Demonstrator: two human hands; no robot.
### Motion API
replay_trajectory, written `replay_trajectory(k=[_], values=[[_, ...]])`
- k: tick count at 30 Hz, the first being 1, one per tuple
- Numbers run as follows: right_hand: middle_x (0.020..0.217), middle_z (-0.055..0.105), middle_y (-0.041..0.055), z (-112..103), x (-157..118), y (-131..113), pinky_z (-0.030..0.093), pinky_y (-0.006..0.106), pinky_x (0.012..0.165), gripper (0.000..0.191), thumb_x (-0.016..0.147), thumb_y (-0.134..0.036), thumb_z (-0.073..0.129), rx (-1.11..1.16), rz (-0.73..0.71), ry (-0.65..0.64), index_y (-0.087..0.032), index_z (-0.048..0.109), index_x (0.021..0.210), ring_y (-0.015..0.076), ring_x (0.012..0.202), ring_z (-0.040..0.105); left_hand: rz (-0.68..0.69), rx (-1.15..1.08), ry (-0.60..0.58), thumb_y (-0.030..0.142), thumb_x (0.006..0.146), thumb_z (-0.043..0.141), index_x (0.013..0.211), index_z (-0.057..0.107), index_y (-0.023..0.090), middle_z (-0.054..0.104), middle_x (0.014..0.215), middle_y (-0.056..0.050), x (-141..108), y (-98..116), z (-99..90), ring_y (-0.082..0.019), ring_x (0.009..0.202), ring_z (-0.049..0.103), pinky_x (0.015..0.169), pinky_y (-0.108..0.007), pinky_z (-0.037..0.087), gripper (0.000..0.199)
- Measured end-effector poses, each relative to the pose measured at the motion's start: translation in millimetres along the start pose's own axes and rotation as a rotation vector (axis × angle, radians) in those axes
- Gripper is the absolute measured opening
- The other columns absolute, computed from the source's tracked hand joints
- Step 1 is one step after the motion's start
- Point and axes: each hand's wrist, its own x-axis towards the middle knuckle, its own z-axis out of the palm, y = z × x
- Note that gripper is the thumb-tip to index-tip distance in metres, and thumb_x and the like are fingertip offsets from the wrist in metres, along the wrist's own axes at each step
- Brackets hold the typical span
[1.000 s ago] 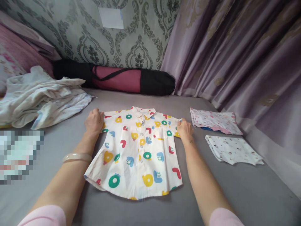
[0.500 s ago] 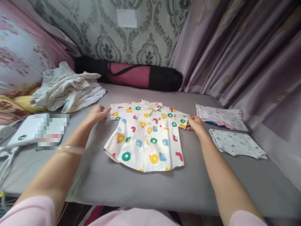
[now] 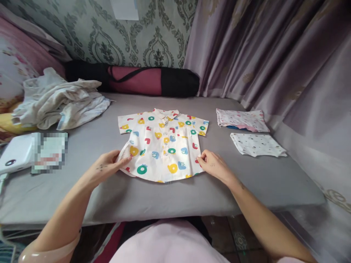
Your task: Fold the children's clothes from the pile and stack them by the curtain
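The patterned shirt [image 3: 160,144] lies face up between and beyond the hands, on a gray sheet [image 3: 153,202]. The left hand [image 3: 106,164] is half curled at its side edge, thumb over the cloth; its fingertips are hidden, so whether it grips I cannot tell. The right hand [image 3: 215,164] pinches the opposite edge, nearly closed. Left of the left hand, a pixelated item [image 3: 52,152] is unreadable and a white device [image 3: 19,150] is cut off. Beyond both hands, a long bag [image 3: 137,81] conceals its contents.
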Motion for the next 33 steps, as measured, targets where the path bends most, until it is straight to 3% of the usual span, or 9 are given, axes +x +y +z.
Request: replay_trajectory(k=[3, 8, 11, 16, 21, 24, 27, 30, 33], values=[[0.085, 0.066, 0.0031, 3.6, -11.2, -7.7, 0.032, 0.025, 0.061, 0.014, 0.089, -0.031, 0.052, -0.043, -0.05, 0.059, -0.023, 0.054, 0.079, 0.0165, 0.075, 0.059, -0.045, -0.135, 0.038, 0.069, 0.065, 0.066, 0.084, 0.065, 0.02, 0.058, 0.061, 0.001, -3.8, 5.3, 5.0, -0.015, 0.054, 0.053, 0.044, -0.024, 0.039, 0.052], [0.085, 0.069, 0.005, 5.8, -17.1, -14.3, 0.033, 0.026, 0.062, 0.012, 0.093, -0.031, 0.05, -0.023, 0.026, 0.092, -0.022, 0.057, 0.092, 0.0193, 0.076, 0.063, -0.118, -0.285, 0.137, 0.059, 0.064, 0.068, 0.124, 0.054, 0.021, 0.062, 0.067, 0.001, -4.7, 1.1, 7.8, -0.014, 0.048, 0.053, 0.043, -0.026, 0.043, 0.072], [0.079, 0.069, 0.0058, 4.2, -15.6, -13.7, 0.031, 0.027, 0.061, 0.018, 0.092, -0.036, 0.052, -0.066, 0.067, 0.058, -0.023, 0.06, 0.082, 0.0207, 0.074, 0.062, -0.1, -0.295, 0.11, 0.054, 0.066, 0.067, 0.135, 0.047, 0.025, 0.058, 0.062, 0.004, -5.9, -8.9, 5.0, -0.014, 0.045, 0.052, 0.041, -0.024, 0.041, 0.078], [0.075, 0.067, 0.0028, 0.3, -11.7, -9.6, 0.027, 0.026, 0.058, 0.018, 0.091, -0.031, 0.051, -0.079, 0.031, 0.003, -0.024, 0.057, 0.075, 0.017, 0.067, 0.058, -0.114, -0.197, 0.05, 0.058, 0.066, 0.066, 0.135, 0.05, 0.028, 0.052, 0.058, 0.006, -12.2, -18.7, -3.0, -0.013, 0.043, 0.049, 0.04, -0.023, 0.038, 0.076], [0.076, 0.066, 0.0014, -1.5, -10.7, -6.9, 0.029, 0.025, 0.058, 0.019, 0.09, -0.029, 0.047, -0.005, -0.015, 0.053, -0.023, 0.05, 0.073, 0.016, 0.069, 0.058, -0.047, -0.113, 0.055, 0.067, 0.067, 0.063, 0.132, 0.053, 0.027, 0.055, 0.06, 0.004, -14.8, -17.6, -6.0, -0.015, 0.05, 0.05, 0.046, -0.024, 0.041, 0.078], [0.068, 0.064, -0.0005, 1.3, -9.4, -5.5, 0.033, 0.025, 0.056, 0.018, 0.091, -0.035, 0.047, 0.197, 0.07, 0.05, -0.023, 0.05, 0.078, 0.0145, 0.059, 0.057, 0.004, -0.082, 0.046, 0.07, 0.069, 0.062, 0.135, 0.052, 0.028, 0.056, 0.062, 0.003, -14.5, -17.1, -4.4, -0.015, 0.053, 0.049, 0.045, -0.023, 0.037, 0.078], [0.062, 0.06, -0.0047, 5.2, -8.7, -5.6, 0.036, 0.024, 0.052, 0.024, 0.088, -0.044, 0.049, 0.484, 0.115, -0.045, -0.023, 0.053, 0.099, 0.0125, 0.046, 0.051, 0.019, -0.071, -0.025, 0.069, 0.07, 0.064, 0.131, 0.058, 0.029, 0.048, 0.056, 0.005, -15.8, -14.7, -2.4, -0.014, 0.052, 0.045, 0.046, -0.022, 0.036, 0.073], [0.057, 0.053, -0.0073, 3.4, -9.1, -4.4, 0.033, 0.023, 0.05, 0.044, 0.083, -0.049, 0.054, 0.632, 0.006, -0.119, -0.021, 0.053, 0.117, 0.0118, 0.046, 0.045, -0.026, -0.103, -0.092, 0.071, 0.068, 0.064, 0.116, 0.069, 0.023, 0.044, 0.054, 0.004, -19.6, -8.6, -3.1, -0.012, 0.05, 0.041, 0.045, -0.021, 0.032, 0.068], [0.064, 0.052, -0.004, -3.7, -9.0, 1.9, 0.031, 0.024, 0.053, 0.039, 0.082, -0.049, 0.055, 0.613, -0.102, -0.083, -0.018, 0.063, 0.103, 0.0111, 0.054, 0.042, -0.105, -0.192, -0.101, 0.07, 0.065, 0.067, 0.112, 0.069, 0.019, 0.047, 0.057, 0.004, -23.2, -3.0, -6.3, -0.01, 0.051, 0.041, 0.044, -0.02, 0.03, 0.069]])
